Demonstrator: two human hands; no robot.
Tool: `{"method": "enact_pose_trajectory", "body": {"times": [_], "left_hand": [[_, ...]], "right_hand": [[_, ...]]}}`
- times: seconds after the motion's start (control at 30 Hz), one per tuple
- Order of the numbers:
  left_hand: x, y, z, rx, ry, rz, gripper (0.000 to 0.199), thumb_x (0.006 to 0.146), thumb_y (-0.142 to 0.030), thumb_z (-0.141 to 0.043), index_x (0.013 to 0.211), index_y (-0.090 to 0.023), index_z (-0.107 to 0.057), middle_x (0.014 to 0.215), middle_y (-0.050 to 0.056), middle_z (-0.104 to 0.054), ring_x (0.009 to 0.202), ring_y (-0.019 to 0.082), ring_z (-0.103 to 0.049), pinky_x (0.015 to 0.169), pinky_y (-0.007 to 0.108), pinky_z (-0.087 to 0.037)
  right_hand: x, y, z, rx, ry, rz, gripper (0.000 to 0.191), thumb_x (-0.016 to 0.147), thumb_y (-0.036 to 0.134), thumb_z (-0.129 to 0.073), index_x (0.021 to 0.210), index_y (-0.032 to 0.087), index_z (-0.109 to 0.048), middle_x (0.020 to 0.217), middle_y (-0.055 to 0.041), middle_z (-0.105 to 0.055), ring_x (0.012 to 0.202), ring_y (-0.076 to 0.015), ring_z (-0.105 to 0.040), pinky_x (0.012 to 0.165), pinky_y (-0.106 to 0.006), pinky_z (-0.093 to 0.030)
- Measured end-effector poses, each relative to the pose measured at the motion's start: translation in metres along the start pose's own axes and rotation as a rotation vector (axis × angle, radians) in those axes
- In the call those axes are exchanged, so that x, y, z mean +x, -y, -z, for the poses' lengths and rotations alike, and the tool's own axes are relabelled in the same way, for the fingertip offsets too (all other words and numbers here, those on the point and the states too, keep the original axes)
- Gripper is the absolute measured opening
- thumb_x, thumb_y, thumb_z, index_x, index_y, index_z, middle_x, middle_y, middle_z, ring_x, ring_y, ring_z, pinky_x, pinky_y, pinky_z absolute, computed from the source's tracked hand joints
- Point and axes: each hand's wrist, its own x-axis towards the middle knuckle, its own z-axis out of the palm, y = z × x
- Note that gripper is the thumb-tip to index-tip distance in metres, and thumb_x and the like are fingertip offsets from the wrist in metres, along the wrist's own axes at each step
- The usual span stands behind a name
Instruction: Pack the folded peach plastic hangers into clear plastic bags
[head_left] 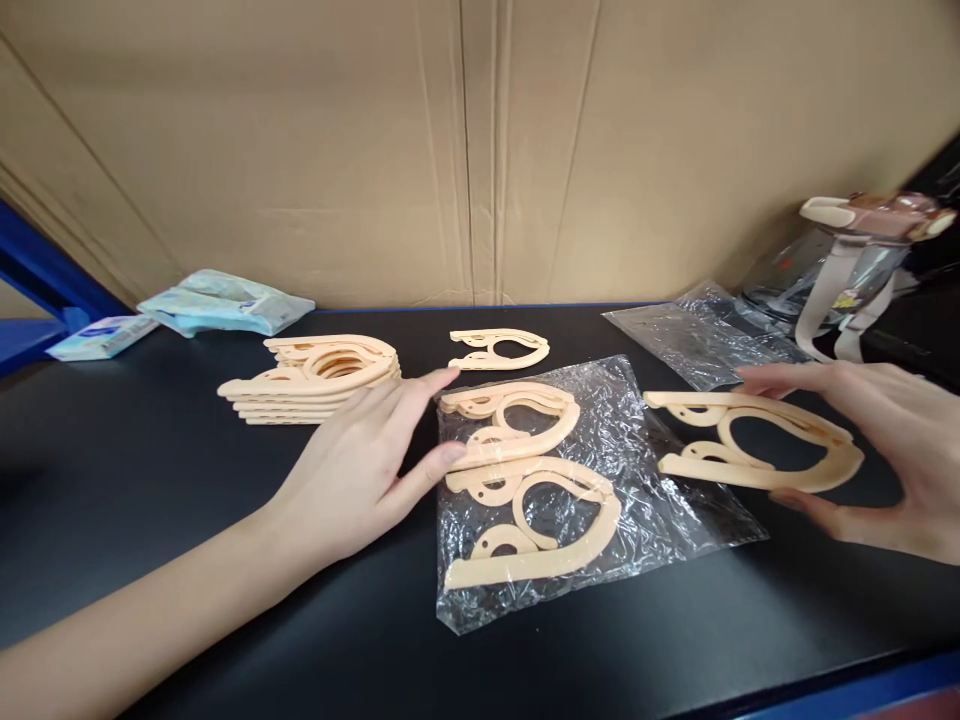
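Note:
On the right, my right hand (900,450) grips a beige folding clothes hanger (844,468) by its rounded end, thumb below and fingers above. My left hand (367,450) is open, with thumb and index finger apart at the left edge of a clear plastic bag (637,520). Its thumb tip touches the bag near the ends of the hangers inside. Two folded beige hangers show through the film, an upper hanger (559,437) and a lower hanger (525,570). Whether more are stacked beneath them I cannot tell. The held hanger is over the bag's right part.
Behind my left hand stands a stack of folded hangers (300,385). A single hanger (536,352) lies at the back of the black table (600,660). Another clear bag (697,330) and a strapped water bottle (847,260) are back right, tissue packs (225,300) back left, before a cardboard wall.

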Motion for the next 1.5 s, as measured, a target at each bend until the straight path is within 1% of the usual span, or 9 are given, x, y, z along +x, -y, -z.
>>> {"method": "enact_pose_trajectory", "body": {"times": [0.1, 0.2, 0.5, 0.67, 0.8, 1.0, 1.17, 1.3, 1.5], "left_hand": [[0.000, -0.003, 0.001, -0.097, 0.115, -0.142, 0.060, 0.098, -0.056, -0.042, 0.149, -0.025, -0.034, 0.157, 0.009, -0.038, 0.141, 0.031, -0.040, 0.114, 0.049, -0.035], [-0.001, -0.004, 0.002, -0.183, 0.207, -0.215, 0.065, 0.096, -0.061, -0.044, 0.152, -0.029, -0.033, 0.160, 0.006, -0.033, 0.147, 0.030, -0.029, 0.119, 0.048, -0.029], [0.003, 0.000, 0.005, -0.250, 0.309, -0.278, 0.068, 0.093, -0.059, -0.051, 0.153, -0.034, -0.032, 0.161, 0.004, -0.031, 0.148, 0.029, -0.029, 0.120, 0.050, -0.028], [0.001, -0.001, 0.004, -0.236, 0.311, -0.279, 0.069, 0.093, -0.057, -0.054, 0.154, -0.033, -0.030, 0.161, 0.003, -0.032, 0.148, 0.028, -0.028, 0.121, 0.048, -0.027], [0.000, -0.001, 0.002, -0.238, 0.288, -0.276, 0.072, 0.092, -0.061, -0.053, 0.154, -0.033, -0.029, 0.160, 0.003, -0.033, 0.148, 0.027, -0.029, 0.121, 0.047, -0.027], [0.001, -0.002, 0.003, -0.218, 0.330, -0.295, 0.077, 0.090, -0.063, -0.055, 0.155, -0.031, -0.028, 0.161, 0.004, -0.031, 0.149, 0.028, -0.026, 0.121, 0.048, -0.026], [0.001, -0.003, 0.005, -0.206, 0.388, -0.292, 0.093, 0.080, -0.069, -0.063, 0.156, -0.028, -0.027, 0.163, 0.006, -0.024, 0.150, 0.031, -0.020, 0.122, 0.051, -0.023], [0.002, -0.005, 0.006, -0.184, 0.443, -0.257, 0.098, 0.078, -0.070, -0.065, 0.156, -0.027, -0.026, 0.164, 0.007, -0.020, 0.150, 0.034, -0.018, 0.121, 0.054, -0.022], [0.000, -0.008, 0.006, -0.158, 0.431, -0.276, 0.104, 0.077, -0.074, -0.063, 0.158, -0.025, -0.019, 0.165, 0.008, -0.014, 0.151, 0.032, -0.013, 0.122, 0.052, -0.018]], "right_hand": [[0.005, 0.006, -0.005, -0.003, 0.064, 0.188, 0.067, 0.076, 0.055, -0.065, 0.136, 0.049, -0.035, 0.124, -0.0062, -0.065, 0.110, -0.0345, -0.063, 0.084, -0.053, -0.056], [0.009, 0.010, -0.008, 0.009, 0.068, 0.255, 0.071, 0.078, 0.053, -0.065, 0.140, 0.046, -0.032, 0.121, -0.0086, -0.066, 0.106, -0.0343, -0.065, 0.077, -0.051, -0.058], [0.014, -0.009, -0.003, -0.110, -0.056, 0.201, 0.072, 0.077, 0.054, -0.064, 0.142, 0.043, -0.033, 0.115, -0.0107, -0.066, 0.098, -0.0345, -0.065, 0.081, -0.052, -0.055], [0.016, 0.006, -0.005, -0.010, 0.070, 0.230, 0.074, 0.075, 0.052, -0.068, 0.140, 0.043, -0.035, 0.121, -0.0098, -0.064, 0.108, -0.0352, -0.064, 0.083, -0.052, -0.057], [0.021, 0.020, -0.006, 0.120, 0.129, 0.216, 0.072, 0.074, 0.049, -0.071, 0.136, 0.049, -0.034, 0.120, -0.0060, -0.065, 0.100, -0.0335, -0.068, 0.082, -0.048, -0.060], [0.032, 0.025, -0.015, 0.239, 0.294, 0.228, 0.079, 0.073, 0.042, -0.073, 0.138, 0.050, -0.031, 0.130, -0.0026, -0.061, 0.110, -0.0310, -0.067, 0.089, -0.042, -0.061], [0.032, 0.022, -0.018, 0.207, 0.254, 0.250, 0.074, 0.075, 0.045, -0.071, 0.138, 0.048, -0.032, 0.129, -0.0051, -0.062, 0.112, -0.0318, -0.066, 0.093, -0.044, -0.059], [0.025, 0.024, -0.014, 0.239, 0.302, 0.202, 0.079, 0.072, 0.046, -0.074, 0.138, 0.051, -0.031, 0.129, -0.0017, -0.063, 0.111, -0.0302, -0.067, 0.090, -0.040, -0.061], [0.023, 0.048, -0.013, 0.362, 0.331, 0.227, 0.080, 0.071, 0.041, -0.077, 0.139, 0.049, -0.036, 0.129, -0.0005, -0.063, 0.114, -0.0293, -0.065, 0.090, -0.039, -0.061]]}}
